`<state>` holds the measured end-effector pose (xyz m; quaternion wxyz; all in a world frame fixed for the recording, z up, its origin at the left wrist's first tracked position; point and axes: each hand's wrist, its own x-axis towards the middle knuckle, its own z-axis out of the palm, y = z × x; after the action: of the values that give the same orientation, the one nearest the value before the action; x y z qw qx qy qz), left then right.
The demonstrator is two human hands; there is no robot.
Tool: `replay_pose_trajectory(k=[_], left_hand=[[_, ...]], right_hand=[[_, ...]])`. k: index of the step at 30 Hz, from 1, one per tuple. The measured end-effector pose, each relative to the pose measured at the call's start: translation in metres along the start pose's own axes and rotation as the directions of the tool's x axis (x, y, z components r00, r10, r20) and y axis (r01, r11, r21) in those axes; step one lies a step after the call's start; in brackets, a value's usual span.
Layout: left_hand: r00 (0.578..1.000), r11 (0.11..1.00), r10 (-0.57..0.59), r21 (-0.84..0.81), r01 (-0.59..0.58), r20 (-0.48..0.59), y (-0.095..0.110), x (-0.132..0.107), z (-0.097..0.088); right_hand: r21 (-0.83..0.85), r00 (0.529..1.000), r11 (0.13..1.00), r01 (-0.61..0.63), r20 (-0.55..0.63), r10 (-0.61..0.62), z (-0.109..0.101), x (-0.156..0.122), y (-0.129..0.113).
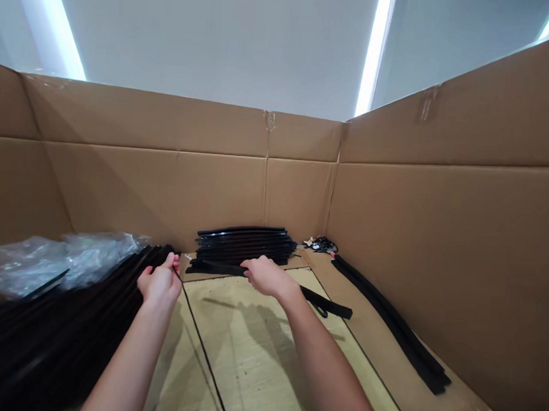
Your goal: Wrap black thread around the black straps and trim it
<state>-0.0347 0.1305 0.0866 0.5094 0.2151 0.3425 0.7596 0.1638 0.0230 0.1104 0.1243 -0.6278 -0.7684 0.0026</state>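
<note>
Inside a cardboard enclosure, a heap of black strips lay left of a neat stack, the right hand gripping a long black strip and the left hand pinching a thin black cord.

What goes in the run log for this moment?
left hand: at end of black strip pile | right hand: grips black strip | ahead: stacked black strips | walls: cardboard

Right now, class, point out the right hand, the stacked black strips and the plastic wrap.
Right hand (267, 276): head view, its back.
Stacked black strips (245, 244): head view, stack's front.
Plastic wrap (55, 261): head view, its middle.
</note>
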Motion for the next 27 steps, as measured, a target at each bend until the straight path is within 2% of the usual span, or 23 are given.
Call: replay_pose_trajectory(k=[3,5,7,9,15,18,21,24,27], left_hand=[[0.999,1.0,-0.017,-0.011,0.016,-0.031,0.001,-0.014,0.013],[0.995,0.997,-0.071,0.02,0.07,0.074,0.001,-0.029,0.02],[0.931,0.973,-0.217,0.138,0.183,0.295,0.003,-0.043,0.023],[0.864,0.949,-0.291,0.235,0.208,0.411,0.005,-0.053,0.023],[0.758,0.95,-0.278,0.287,0.125,0.59,0.006,-0.064,0.016],[0.732,0.941,-0.281,0.328,0.084,0.621,0.001,-0.064,0.015],[0.714,0.927,-0.231,0.372,-0.045,0.661,-0.004,-0.061,0.014],[0.671,0.884,-0.172,0.414,-0.218,0.721,-0.006,-0.061,0.012],[0.635,0.859,-0.159,0.423,-0.288,0.756,-0.005,-0.063,0.011]], right_hand=[[0.014,1.0,1.0,-0.001,0.003,0.001,0.005,0.002,0.005],[0.025,1.0,1.0,0.006,0.008,-0.006,0.007,0.002,0.008],[0.04,0.999,0.999,0.03,0.019,-0.031,0.007,0.0,0.009],[0.058,0.997,0.996,0.067,0.033,-0.069,0.006,-0.002,0.008],[0.134,0.992,0.985,0.111,0.051,-0.119,0.005,-0.007,-0.003],[0.193,0.989,0.974,0.118,0.066,-0.132,0.007,-0.006,-0.004],[0.242,0.986,0.962,0.128,0.076,-0.15,0.008,-0.007,-0.003],[0.275,0.989,0.952,0.133,0.028,-0.146,0.007,-0.007,-0.001],[0.308,0.991,0.943,0.129,0.004,-0.136,0.006,-0.008,0.0]])
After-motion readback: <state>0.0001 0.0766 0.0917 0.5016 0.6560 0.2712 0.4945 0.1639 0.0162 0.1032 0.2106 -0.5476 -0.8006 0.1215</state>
